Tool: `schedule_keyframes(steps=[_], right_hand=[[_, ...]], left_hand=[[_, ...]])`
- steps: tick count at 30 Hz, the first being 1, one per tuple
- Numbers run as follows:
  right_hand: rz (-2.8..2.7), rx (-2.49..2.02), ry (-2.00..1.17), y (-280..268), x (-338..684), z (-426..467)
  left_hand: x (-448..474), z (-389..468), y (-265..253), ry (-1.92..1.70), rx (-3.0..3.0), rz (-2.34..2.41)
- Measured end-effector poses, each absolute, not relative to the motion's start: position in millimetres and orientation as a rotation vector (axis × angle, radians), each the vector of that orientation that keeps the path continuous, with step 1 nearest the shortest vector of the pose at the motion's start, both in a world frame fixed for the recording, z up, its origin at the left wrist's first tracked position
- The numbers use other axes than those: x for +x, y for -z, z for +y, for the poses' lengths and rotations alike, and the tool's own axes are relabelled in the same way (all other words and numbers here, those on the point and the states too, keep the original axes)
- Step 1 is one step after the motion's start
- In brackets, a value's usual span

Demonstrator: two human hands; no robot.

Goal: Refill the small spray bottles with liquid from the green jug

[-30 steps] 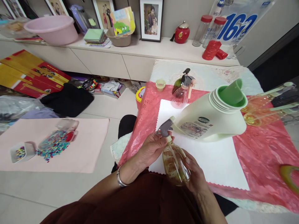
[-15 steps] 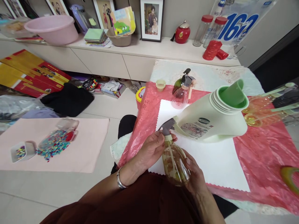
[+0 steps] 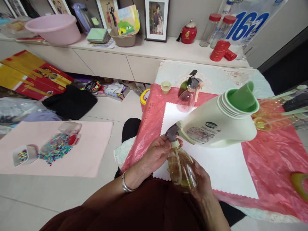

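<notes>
A clear amber spray bottle (image 3: 180, 165) is held between my two hands over the near edge of the table. My left hand (image 3: 157, 150), with a silver bangle at the wrist, is closed around the collar below the grey spray head (image 3: 172, 132). My right hand (image 3: 201, 179) wraps the bottle's round body from the right side; some of its fingers are hidden behind the bottle. A dip tube shows through the wall. Just beyond stands a large pale green jug (image 3: 207, 125) with a green scoop-like spout (image 3: 244, 98) in its open mouth.
White paper (image 3: 226, 170) lies on a red plastic sheet (image 3: 267, 160). Behind stand a pink spray bottle (image 3: 187, 100), a dark green one (image 3: 183, 88) and a small cup (image 3: 166, 86). More amber spray bottles (image 3: 264, 122) and a tape roll (image 3: 299, 184) are at right. Beads (image 3: 56, 149) cover a pink mat.
The spray head has turned, its nozzle now pointing more toward the jug. Both hands stay on the bottle and have shifted only slightly.
</notes>
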State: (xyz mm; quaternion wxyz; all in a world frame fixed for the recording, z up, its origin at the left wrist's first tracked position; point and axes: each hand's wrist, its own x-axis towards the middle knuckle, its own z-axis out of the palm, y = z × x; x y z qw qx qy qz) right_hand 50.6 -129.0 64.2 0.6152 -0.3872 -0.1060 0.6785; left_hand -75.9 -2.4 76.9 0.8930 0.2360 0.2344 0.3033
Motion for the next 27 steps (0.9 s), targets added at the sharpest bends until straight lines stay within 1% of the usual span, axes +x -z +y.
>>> schedule_keyframes(steps=[7, 13, 18, 27], right_hand=[[-0.345, -1.023, -1.490, -65, 49, -125], [-0.319, -0.955, -1.488, -62, 50, -124], [-0.297, -0.840, -1.558, -62, 51, -125], [-0.230, -0.855, -1.510, -63, 50, -124]], left_hand=[[-77, -5, -81, -0.633, 0.427, 0.452], [-75, -2, -89, -0.616, 0.482, 0.517], [-76, 0, -92, -0.600, 0.505, 0.526], [-74, -4, -91, -0.650, 0.466, 0.556]])
